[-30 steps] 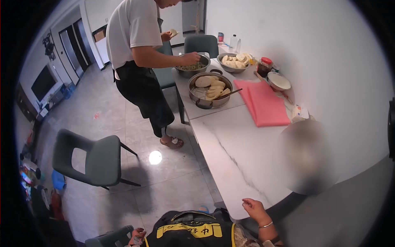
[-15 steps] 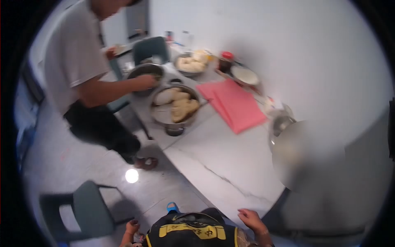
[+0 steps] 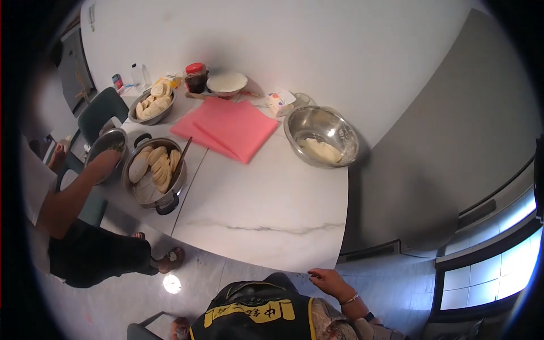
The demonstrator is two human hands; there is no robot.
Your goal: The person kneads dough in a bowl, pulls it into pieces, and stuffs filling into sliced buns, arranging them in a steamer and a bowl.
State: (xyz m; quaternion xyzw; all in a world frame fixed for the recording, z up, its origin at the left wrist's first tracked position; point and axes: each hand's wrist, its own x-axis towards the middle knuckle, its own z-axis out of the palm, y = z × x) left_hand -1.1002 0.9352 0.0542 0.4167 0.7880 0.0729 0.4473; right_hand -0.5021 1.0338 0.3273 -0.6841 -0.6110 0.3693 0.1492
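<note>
the right hand (image 3: 327,281) hovered just off the near right corner of the tabletop (image 3: 272,204), its fingers loosely curled and partly open, with nothing in its hold; a bracelet (image 3: 349,298) circled the wrist. the left hand (image 3: 180,327) was low at the bottom of the view, beside a chair (image 3: 143,332), too dim and small to tell how far its fingers were open or whether they held anything. a black and yellow garment (image 3: 255,311) lay between the two arms. at the far right corner of the tabletop stood a steel bowl (image 3: 294,135), upright, with pale dough (image 3: 322,151) in its bottom; the right hand was well apart from it. a patterned box (image 3: 280,103) was just left of that bowl, near the far edge. a pink sheet (image 3: 229,127) lay folded left of the bowl, and beyond it, along the far edge, were a white bowl (image 3: 227,83) and a red-lidded jar (image 3: 196,79). toward the near edge, on the left, stood a two-handled pot (image 3: 148,194) holding pale slices (image 3: 161,170), a brown stick (image 3: 183,154) leaning on its rim. a basin (image 3: 148,117) of pale pieces (image 3: 153,104) was behind it, and a co-worker's hand (image 3: 106,164) reached into a metal bowl (image 3: 117,134) at the left.
</note>
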